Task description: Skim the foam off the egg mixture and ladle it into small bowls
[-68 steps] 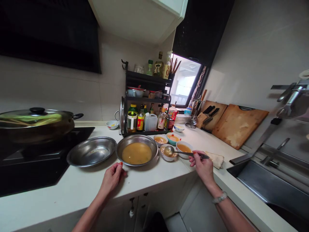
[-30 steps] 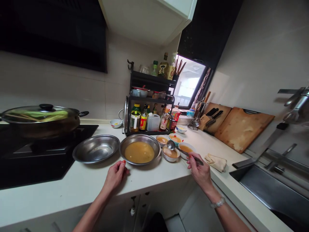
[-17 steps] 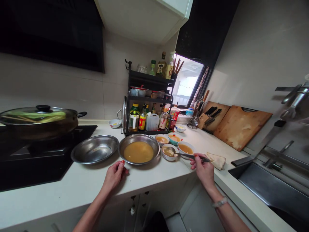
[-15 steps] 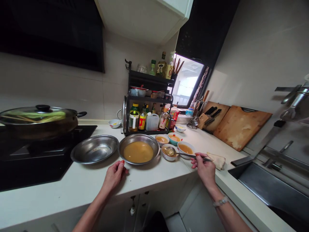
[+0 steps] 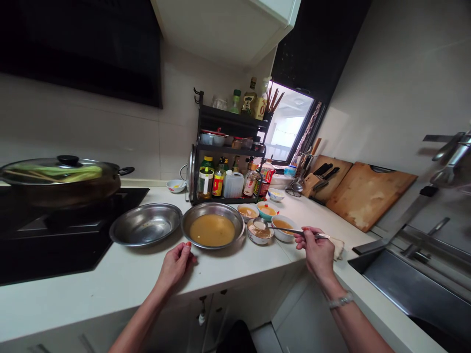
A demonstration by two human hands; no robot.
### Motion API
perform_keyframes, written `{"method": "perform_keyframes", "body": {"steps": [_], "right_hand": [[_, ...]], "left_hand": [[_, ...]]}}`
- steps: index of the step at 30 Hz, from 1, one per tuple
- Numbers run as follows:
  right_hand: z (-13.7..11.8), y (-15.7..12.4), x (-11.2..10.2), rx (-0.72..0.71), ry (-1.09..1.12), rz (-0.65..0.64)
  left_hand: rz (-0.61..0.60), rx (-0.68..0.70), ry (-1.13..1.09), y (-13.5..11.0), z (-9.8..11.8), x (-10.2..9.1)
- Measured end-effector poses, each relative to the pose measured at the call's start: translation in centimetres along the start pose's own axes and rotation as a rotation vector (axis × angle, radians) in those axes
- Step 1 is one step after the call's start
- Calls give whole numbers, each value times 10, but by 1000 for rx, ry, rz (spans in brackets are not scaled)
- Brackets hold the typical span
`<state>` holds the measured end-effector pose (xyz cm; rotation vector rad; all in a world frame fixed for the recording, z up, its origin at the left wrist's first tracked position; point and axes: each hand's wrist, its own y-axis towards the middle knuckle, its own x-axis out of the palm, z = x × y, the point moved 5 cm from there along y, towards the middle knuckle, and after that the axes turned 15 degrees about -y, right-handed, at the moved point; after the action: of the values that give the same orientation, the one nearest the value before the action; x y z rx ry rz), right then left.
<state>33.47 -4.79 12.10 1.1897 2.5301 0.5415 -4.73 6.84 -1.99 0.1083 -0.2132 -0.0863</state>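
Note:
My right hand (image 5: 316, 249) grips the handle of a metal ladle (image 5: 283, 228); its bowl hangs over a small white bowl (image 5: 259, 235) of yellow-brown liquid. Three more small filled bowls sit close by: one behind (image 5: 247, 212), a teal one (image 5: 267, 210) and a white one (image 5: 282, 226). My left hand (image 5: 175, 263) rests on the white counter, fingers curled, its thumb at the near rim of a steel basin (image 5: 212, 222) holding the same liquid. An empty steel basin (image 5: 146, 225) lies to its left.
A lidded wok (image 5: 59, 179) with greens sits on the black cooktop (image 5: 69, 235) at left. A black rack (image 5: 228, 147) of bottles stands behind the basins. Cutting boards (image 5: 368, 193) lean on the right wall, a folded cloth (image 5: 337, 245) lies by my right hand, a sink (image 5: 415, 289) at right.
The ladle rose above the small bowls, then came down to the nearest white bowl, and my right hand drew slightly right. My left hand stayed at the basin's rim.

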Motion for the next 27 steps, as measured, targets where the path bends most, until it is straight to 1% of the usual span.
{"method": "perform_keyframes", "body": {"steps": [5, 9, 12, 15, 19, 21, 23, 27], "right_hand": [[-16, 1, 16, -22, 5, -33], [-27, -5, 41, -58, -8, -121], [-35, -16, 61, -158, -12, -210], [-44, -31, 71, -309, -43, -268], [-51, -45, 69, -532, -114, -343], [-50, -46, 61, -591, -140, -349], [-45, -42, 51, -583, -150, -300], [-30, -32, 26, -474, -212, -148]], "left_hand": [[2, 16, -1, -1, 3, 1], [-2, 13, -11, -1, 2, 2], [5, 16, -12, -1, 3, 3], [2, 21, -5, -3, 6, 4], [1, 27, 28, -6, 16, 7], [7, 24, 35, -7, 18, 8], [14, 18, 32, -7, 18, 8], [13, 6, 0, -5, 12, 6]]}}
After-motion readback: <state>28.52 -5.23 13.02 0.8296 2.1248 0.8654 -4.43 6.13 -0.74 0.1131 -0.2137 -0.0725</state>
